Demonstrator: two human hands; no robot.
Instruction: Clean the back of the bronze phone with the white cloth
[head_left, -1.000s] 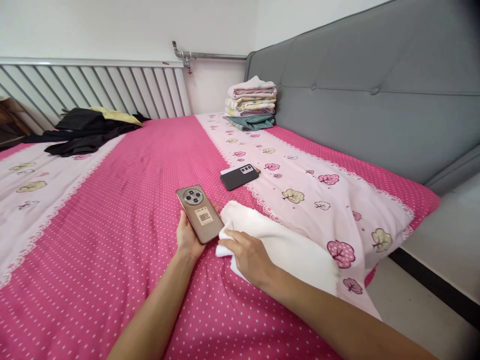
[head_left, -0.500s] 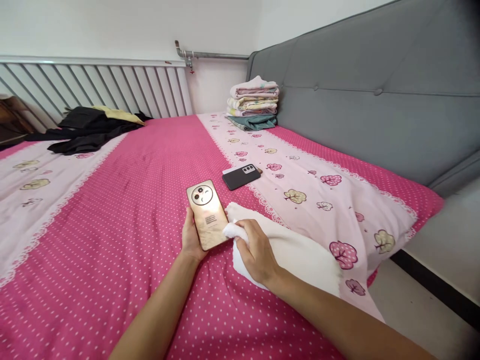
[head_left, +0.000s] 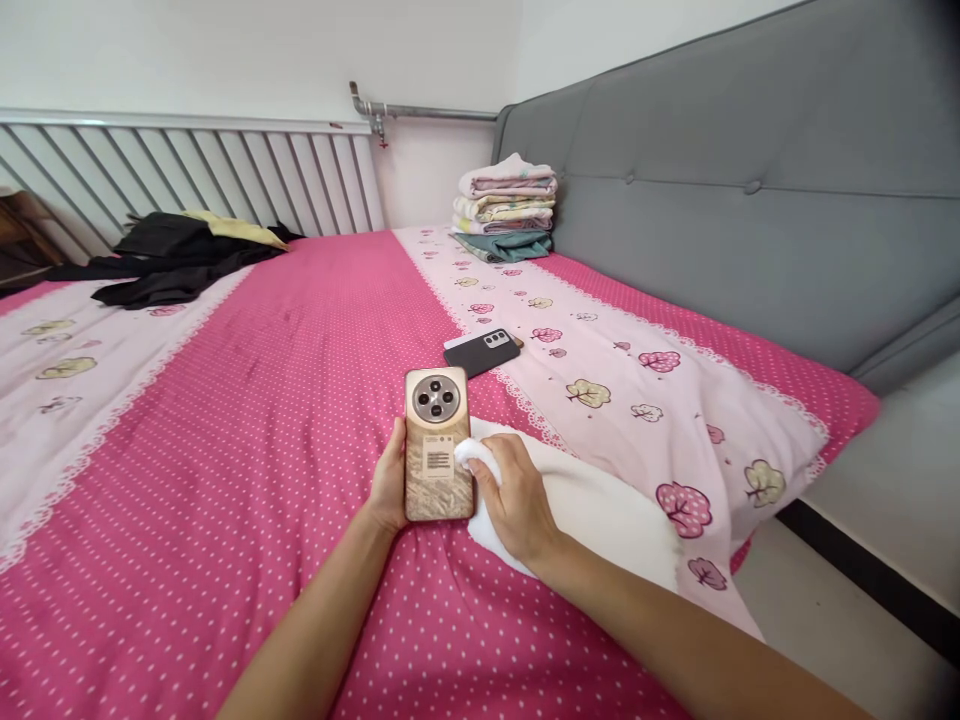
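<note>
My left hand [head_left: 388, 485] grips a gold phone [head_left: 438, 445] from below, back side up, with its round camera ring at the top. My right hand [head_left: 517, 498] is closed on a bunched corner of a white cloth [head_left: 600, 515], and that corner touches the phone's right edge. The rest of the cloth trails to the right over the pink dotted bedsheet [head_left: 262, 400]. A black phone [head_left: 481, 351] lies flat on the bed just beyond the gold one.
A stack of folded linens [head_left: 506, 205] sits in the far corner against the grey padded headboard [head_left: 735, 180]. Dark clothes [head_left: 176, 258] lie at the far left by a slatted rail [head_left: 195, 175]. The bed's right edge drops to the floor [head_left: 862, 610].
The gold phone has turned from tilted left to upright and shifted right. My right hand has brought the cloth corner up against the phone's side.
</note>
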